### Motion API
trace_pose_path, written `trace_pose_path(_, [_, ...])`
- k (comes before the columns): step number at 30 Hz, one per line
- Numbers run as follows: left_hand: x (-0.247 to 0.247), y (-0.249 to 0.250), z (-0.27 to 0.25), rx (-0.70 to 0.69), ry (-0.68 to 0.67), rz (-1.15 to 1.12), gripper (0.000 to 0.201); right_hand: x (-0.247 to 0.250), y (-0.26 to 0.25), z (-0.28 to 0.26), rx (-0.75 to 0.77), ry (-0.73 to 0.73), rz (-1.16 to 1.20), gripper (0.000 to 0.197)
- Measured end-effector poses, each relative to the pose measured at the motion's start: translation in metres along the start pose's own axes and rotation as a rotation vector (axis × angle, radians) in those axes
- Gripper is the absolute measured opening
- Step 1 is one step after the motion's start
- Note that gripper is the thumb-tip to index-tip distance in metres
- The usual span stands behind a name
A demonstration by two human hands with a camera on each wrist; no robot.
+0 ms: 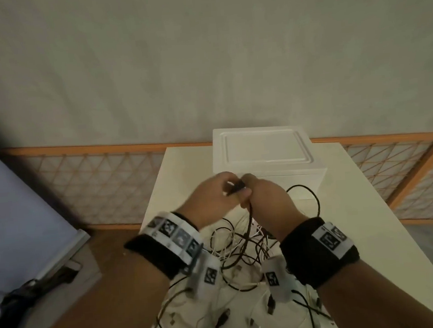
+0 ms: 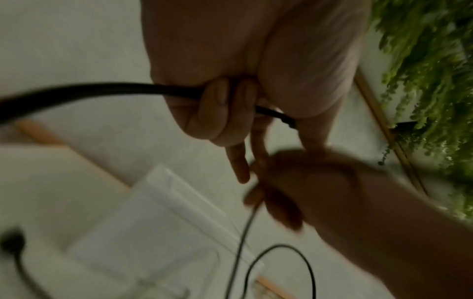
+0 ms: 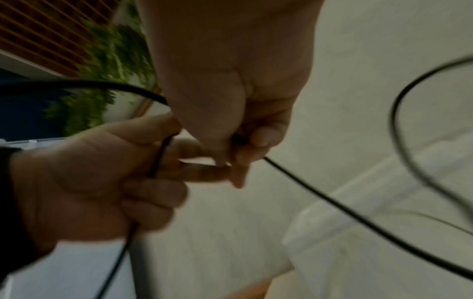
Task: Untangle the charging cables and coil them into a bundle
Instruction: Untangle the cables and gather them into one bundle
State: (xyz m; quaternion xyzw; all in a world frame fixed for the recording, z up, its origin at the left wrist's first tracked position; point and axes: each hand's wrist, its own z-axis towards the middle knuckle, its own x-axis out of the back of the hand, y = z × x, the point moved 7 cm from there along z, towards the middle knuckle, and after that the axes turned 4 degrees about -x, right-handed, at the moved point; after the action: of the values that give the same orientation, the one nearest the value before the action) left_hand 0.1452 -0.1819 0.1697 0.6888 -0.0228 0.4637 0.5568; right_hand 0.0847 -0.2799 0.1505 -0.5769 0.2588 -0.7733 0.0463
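Note:
A tangle of black and white charging cables (image 1: 242, 247) lies on the white table (image 1: 356, 204). Both hands are raised above it and meet over the pile. My left hand (image 1: 225, 186) grips one black cable (image 2: 76, 89) with its fingers (image 2: 217, 97) curled round it. Beside it, my right hand (image 1: 248, 189) pinches the same black cable (image 3: 358, 220) between thumb and fingertips (image 3: 263, 135). From the right hand the cable hangs down into the tangle, and a wide loop (image 1: 313, 195) of it arcs out to the right. The wrist views are blurred.
A white lidded box (image 1: 266, 147) stands on the table just behind the hands. Loose plug ends (image 1: 223, 316) lie near the table's front edge. A lattice railing (image 1: 95, 178) runs behind, and a dark object (image 1: 21, 295) lies on the floor at the left.

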Motion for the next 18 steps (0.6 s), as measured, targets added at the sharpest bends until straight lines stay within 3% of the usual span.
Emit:
trace_pose_path(3, [-0.027, -0.006, -0.006, 0.168, 0.026, -0.327, 0.053, 0.012, -0.004, 0.007, -0.053, -0.009, -0.053, 0.023])
trace_pose_path(4, [-0.035, -0.007, -0.005, 0.193, -0.035, -0.424, 0.063, 0.013, -0.005, 0.006, -0.061, -0.036, -0.095, 0.025])
trace_pose_path(6, [-0.046, -0.002, -0.003, 0.107, -0.244, -0.380, 0.074, 0.007, -0.008, 0.003, -0.033, -0.101, -0.162, 0.030])
trace_pose_path(8, [-0.048, -0.004, -0.003, 0.010, -0.397, -0.148, 0.056, 0.006, -0.004, 0.001, -0.041, -0.145, -0.080, 0.028])
trace_pose_path(10, [-0.036, -0.015, 0.001, -0.024, -0.402, 0.023, 0.023, 0.010, 0.011, 0.002, -0.069, -0.174, -0.030, 0.022])
trace_pose_path(12, [-0.004, -0.036, 0.006, 0.049, -0.158, -0.017, 0.017, 0.013, 0.036, 0.001, -0.112, -0.223, -0.105, 0.022])
trace_pose_path(15, [0.064, -0.086, -0.002, 0.235, 0.410, -0.215, 0.023, 0.014, 0.081, -0.015, -0.225, -0.278, -0.092, 0.027])
trace_pose_path(16, [0.077, -0.098, -0.006, 0.251, 0.496, -0.209, 0.024, 0.011, 0.091, -0.020, -0.254, -0.289, -0.072, 0.026])
trace_pose_path(18, [0.075, -0.100, -0.008, 0.229, 0.481, -0.183, 0.021, 0.008, 0.095, -0.025, -0.295, -0.280, 0.002, 0.022])
